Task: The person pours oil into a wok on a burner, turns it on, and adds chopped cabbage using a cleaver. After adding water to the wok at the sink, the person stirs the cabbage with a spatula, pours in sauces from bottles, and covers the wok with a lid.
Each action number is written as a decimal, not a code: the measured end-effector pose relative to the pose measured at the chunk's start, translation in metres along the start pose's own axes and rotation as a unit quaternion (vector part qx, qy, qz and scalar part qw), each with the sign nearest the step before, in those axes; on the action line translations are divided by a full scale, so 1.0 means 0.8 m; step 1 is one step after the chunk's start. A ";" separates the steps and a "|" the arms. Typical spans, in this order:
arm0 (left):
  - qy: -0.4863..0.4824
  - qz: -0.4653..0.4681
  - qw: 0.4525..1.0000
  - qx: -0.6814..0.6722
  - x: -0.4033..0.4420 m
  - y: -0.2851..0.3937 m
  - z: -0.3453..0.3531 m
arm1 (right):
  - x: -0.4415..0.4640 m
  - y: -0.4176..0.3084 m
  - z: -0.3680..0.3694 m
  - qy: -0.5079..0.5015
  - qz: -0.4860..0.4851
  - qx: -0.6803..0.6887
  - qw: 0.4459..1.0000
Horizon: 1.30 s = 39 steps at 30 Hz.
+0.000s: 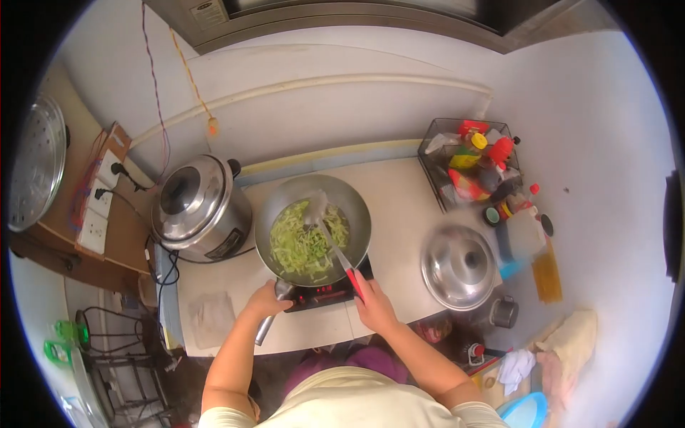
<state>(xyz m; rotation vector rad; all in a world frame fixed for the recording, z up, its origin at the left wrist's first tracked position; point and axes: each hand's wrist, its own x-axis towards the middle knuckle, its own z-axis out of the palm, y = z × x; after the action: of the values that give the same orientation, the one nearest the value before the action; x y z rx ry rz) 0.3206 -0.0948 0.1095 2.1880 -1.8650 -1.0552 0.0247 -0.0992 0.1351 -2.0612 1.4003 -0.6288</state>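
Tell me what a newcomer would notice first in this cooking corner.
Probably the grey wok in the middle, with its bright green shredded vegetables and the red-handled spatula that the right hand holds in it. Next, the shiny rice cooker to its left and the domed metal lid on the counter to its right.

no text can be read anywhere.

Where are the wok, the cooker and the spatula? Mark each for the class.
Wok (358, 220): head view, on the bare inner wall at the right.
Cooker (205, 208): head view, on the metal lid.
Spatula (334, 245): head view, on the shaft.
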 end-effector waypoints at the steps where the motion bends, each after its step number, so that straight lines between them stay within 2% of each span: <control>1: -0.023 -0.014 1.000 0.009 -0.013 0.012 -0.013 | 0.009 0.006 0.003 -0.003 -0.013 -0.009 1.000; 4: -0.050 -0.068 0.996 0.011 -0.045 0.027 -0.025 | 0.031 0.018 0.008 -0.017 -0.035 -0.034 0.999; 6: -0.037 -0.088 0.995 0.012 -0.063 0.033 -0.025 | 0.036 0.018 0.004 -0.042 -0.006 -0.030 0.999; 14: 0.107 -0.019 0.994 0.007 -0.125 0.045 0.003 | -0.005 0.024 -0.004 -0.034 0.035 -0.042 0.998; 19: 0.128 -0.035 0.991 -0.014 -0.140 0.043 0.019 | -0.012 0.018 -0.010 -0.006 0.017 0.020 1.000; 22: 0.151 -0.039 0.988 -0.019 -0.141 0.039 0.029 | 0.014 0.016 0.000 -0.003 -0.018 0.008 1.000; 31: 0.172 -0.036 0.984 -0.026 -0.146 0.042 0.040 | 0.055 0.000 0.020 -0.046 0.023 0.022 0.998; 34: 0.171 -0.033 0.984 -0.022 -0.146 0.041 0.040 | 0.047 0.027 0.038 -0.003 -0.030 0.009 1.000; 37: 0.166 -0.032 0.985 -0.010 -0.146 0.039 0.039 | 0.045 0.043 0.054 -0.005 0.069 0.207 0.976; 39: 0.168 -0.028 0.985 -0.009 -0.143 0.037 0.039 | 0.048 0.018 0.032 -0.023 0.173 0.370 0.912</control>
<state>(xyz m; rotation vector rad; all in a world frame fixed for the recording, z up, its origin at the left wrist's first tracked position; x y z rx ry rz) 0.2758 0.0116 0.1506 2.2508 -1.6476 -0.6531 0.0450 -0.1349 0.1095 -1.1906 1.2009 -0.7915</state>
